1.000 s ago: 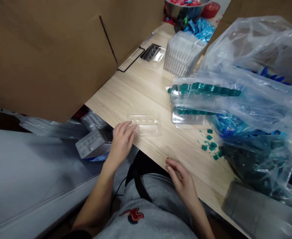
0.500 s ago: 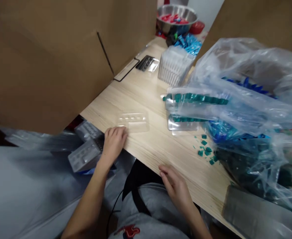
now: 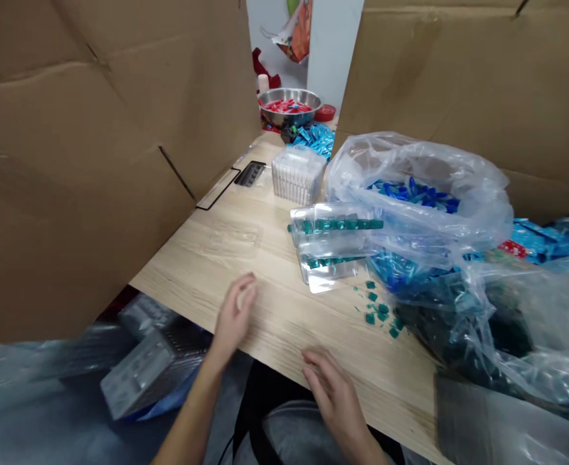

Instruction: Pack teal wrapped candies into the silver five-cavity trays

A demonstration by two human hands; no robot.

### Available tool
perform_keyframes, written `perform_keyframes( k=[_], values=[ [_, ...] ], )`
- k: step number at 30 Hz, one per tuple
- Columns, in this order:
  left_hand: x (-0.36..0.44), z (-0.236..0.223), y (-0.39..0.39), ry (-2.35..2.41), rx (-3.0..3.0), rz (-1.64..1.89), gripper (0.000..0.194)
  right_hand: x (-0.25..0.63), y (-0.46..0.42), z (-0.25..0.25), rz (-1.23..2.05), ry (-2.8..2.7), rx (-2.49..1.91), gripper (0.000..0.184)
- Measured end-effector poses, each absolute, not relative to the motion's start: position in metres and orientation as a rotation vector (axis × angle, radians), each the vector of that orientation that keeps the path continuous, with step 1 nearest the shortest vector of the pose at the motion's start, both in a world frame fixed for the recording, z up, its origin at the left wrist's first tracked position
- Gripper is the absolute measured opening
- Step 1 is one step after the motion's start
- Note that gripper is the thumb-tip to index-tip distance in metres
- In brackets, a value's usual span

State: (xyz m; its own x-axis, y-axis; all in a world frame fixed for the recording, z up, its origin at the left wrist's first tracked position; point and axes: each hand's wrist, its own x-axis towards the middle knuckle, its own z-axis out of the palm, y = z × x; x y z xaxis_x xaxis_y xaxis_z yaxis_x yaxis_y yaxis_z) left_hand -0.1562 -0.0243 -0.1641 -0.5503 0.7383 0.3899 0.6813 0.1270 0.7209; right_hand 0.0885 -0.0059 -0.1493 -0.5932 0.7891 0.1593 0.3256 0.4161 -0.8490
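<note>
My left hand [image 3: 236,316] hovers over or rests on the front of the wooden table, blurred, with thumb and fingers apart and nothing in them. Just beyond it lies a clear plastic tray [image 3: 236,239], faint against the wood. My right hand [image 3: 332,394] is at the table's near edge, its fingers loosely bent and apart, holding nothing. Clear plastic trays [image 3: 332,242] with rows of green pieces lie further right. Loose green pieces [image 3: 382,310] are scattered beside them.
A stack of clear trays [image 3: 298,174] stands behind. An open plastic bag [image 3: 468,226] of blue pieces sits at the right. Cardboard walls [image 3: 119,161] flank the table. At the back is a steel bowl [image 3: 308,100] with red pieces. More trays [image 3: 139,374] lie below, left.
My left hand has moved right, away from the clear tray and further over the table. My right hand has come slightly onto the table. The head view has tilted up.
</note>
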Motion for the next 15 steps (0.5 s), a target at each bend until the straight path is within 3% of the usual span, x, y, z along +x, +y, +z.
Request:
perform_keyframes(
  k=[4,11,15],
  values=[
    [-0.121,-0.171,-0.068,2.309,1.356,1.464,0.024,0.079,0.001,-0.143,1.06,-2.2,-0.857,0.025],
    [-0.227,-0.195,-0.186,2.933,0.389,1.242,0.029,0.085,0.019,-0.154,1.165,-2.291,-0.731,0.031],
    [-0.253,-0.228,-0.248,2.975,-0.243,1.024,0.038,0.084,0.032,-0.158,1.29,-2.338,-0.709,0.046]
  ],
)
